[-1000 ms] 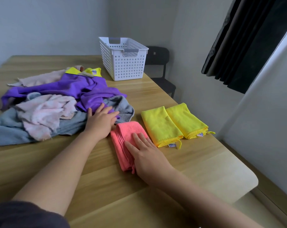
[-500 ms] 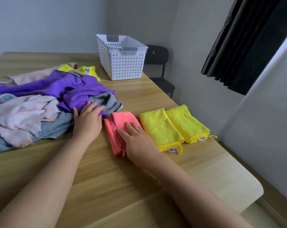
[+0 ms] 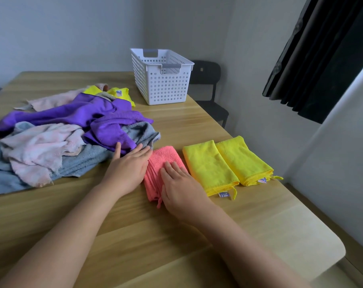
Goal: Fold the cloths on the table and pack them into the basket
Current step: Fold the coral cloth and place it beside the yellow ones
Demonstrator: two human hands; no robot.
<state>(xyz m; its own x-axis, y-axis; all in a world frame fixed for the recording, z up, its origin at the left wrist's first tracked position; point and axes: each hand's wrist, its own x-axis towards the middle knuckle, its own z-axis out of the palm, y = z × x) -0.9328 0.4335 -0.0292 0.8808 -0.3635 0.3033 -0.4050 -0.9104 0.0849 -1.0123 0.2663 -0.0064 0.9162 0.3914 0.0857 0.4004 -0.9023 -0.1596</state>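
A folded pink cloth [image 3: 163, 158] lies on the wooden table [image 3: 176, 125]. My right hand [image 3: 181, 187] rests flat on its near half, fingers spread. My left hand [image 3: 129, 168] lies flat against the cloth's left edge, its fingertips reaching the pile. Two folded yellow cloths [image 3: 209, 167] [image 3: 244, 161] lie side by side to the right of the pink one. A loose pile holds a purple cloth [image 3: 97, 119], a pale pink cloth [image 3: 41, 148], a grey-blue cloth [image 3: 80, 163] and a yellow one [image 3: 118, 93]. The white perforated basket [image 3: 161, 84] stands behind, with no cloth showing in it.
A black chair [image 3: 207, 84] stands beyond the table's far right edge. A dark curtain [image 3: 321, 55] hangs at the right. The table's right edge runs close past the yellow cloths.
The view has shifted a little. My right hand has slid slightly forward on the pink cloth; my left hand stays flat beside it at the pile's edge.
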